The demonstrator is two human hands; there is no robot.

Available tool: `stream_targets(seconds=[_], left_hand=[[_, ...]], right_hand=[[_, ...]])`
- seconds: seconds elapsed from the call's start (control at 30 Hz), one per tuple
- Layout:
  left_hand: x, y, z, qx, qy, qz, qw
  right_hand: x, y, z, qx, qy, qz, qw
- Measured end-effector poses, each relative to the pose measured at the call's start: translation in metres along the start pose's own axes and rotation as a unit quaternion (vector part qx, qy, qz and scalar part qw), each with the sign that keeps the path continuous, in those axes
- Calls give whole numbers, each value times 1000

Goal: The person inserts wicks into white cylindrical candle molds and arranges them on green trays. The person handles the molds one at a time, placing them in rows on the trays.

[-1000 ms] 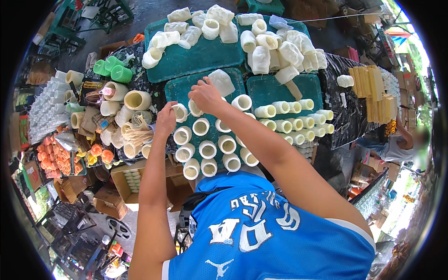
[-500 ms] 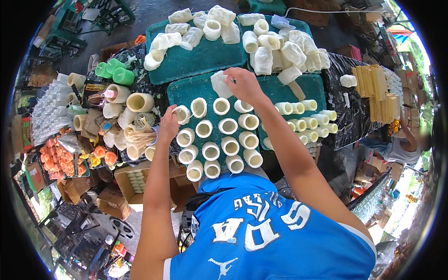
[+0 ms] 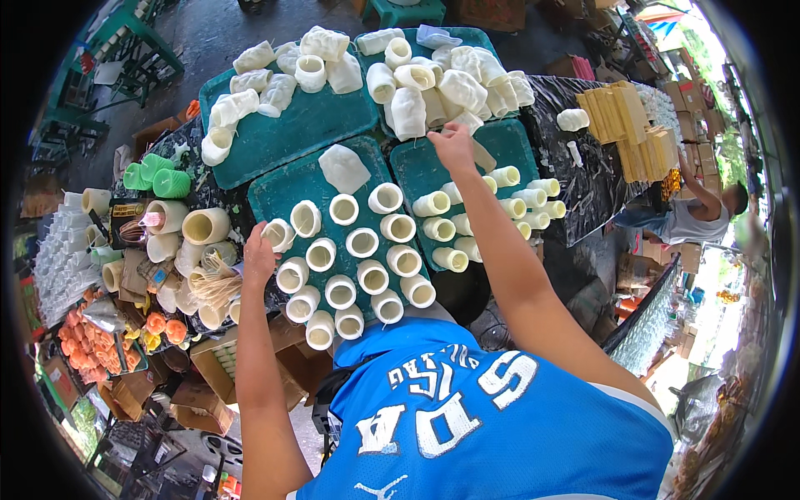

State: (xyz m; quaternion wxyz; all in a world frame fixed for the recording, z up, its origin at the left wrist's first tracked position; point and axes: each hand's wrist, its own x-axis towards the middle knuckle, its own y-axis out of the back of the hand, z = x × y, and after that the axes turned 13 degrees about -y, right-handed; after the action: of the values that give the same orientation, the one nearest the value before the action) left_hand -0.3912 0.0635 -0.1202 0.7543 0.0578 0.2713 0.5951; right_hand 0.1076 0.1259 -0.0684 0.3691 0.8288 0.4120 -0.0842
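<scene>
My left hand (image 3: pixel 260 252) is at the left edge of the near green tray (image 3: pixel 265 193), its fingers closed against a tilted, hollow cream wax cylinder (image 3: pixel 280 235). More of these hollow cylinders stand in rows in that tray, such as one (image 3: pixel 362 242) in the middle. A crumpled white wrapped piece (image 3: pixel 344 169) lies behind the rows, touched by neither hand. My right hand (image 3: pixel 454 147) reaches over the rear of the right tray (image 3: pixel 521 146), fingers apart. Its fingertips are beside a pale piece (image 3: pixel 468 122) at the front of a pile; contact is unclear.
White wrapped pieces (image 3: pixel 467 90) crowd the far right tray, with more in the far left tray (image 3: pixel 312 125). Paler cylinders (image 3: pixel 450 258) fill the right tray. Green cups (image 3: pixel 171 183) and wax pieces sit left; yellow slabs (image 3: pixel 617 125) and another person (image 3: pixel 708 217) are at right.
My right hand has left the white wrapped piece and moved right to the pile's front. The left hand stays by the same cylinder. The whole view has shifted and turned slightly.
</scene>
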Motion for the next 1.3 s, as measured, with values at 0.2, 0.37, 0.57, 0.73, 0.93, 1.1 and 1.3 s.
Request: stream_targets(seconds=[0.2, 0.37, 0.57, 0.73, 0.93, 1.1, 1.3], left_hand=[[-9, -3, -3, -11, 5, 8, 1000], [-20, 10, 4, 7, -5, 15, 1000], [-21, 25, 54, 191, -128, 89, 969], [-19, 39, 104, 100, -146, 114, 978], [-24, 32, 176, 149, -275, 110, 943], [14, 30, 179, 316, -427, 100, 842], [74, 22, 78, 164, -230, 27, 959]], right_hand=[[31, -28, 29, 102, -62, 76, 990], [39, -32, -9, 154, -277, 209, 925], [91, -8, 24, 105, -277, 204, 933], [63, 3, 46, 80, -121, 270, 952], [-103, -25, -34, 108, 108, 82, 985], [-173, -109, -107, -209, 281, -141, 926], [-140, -226, -91, -248, 409, -347, 806]])
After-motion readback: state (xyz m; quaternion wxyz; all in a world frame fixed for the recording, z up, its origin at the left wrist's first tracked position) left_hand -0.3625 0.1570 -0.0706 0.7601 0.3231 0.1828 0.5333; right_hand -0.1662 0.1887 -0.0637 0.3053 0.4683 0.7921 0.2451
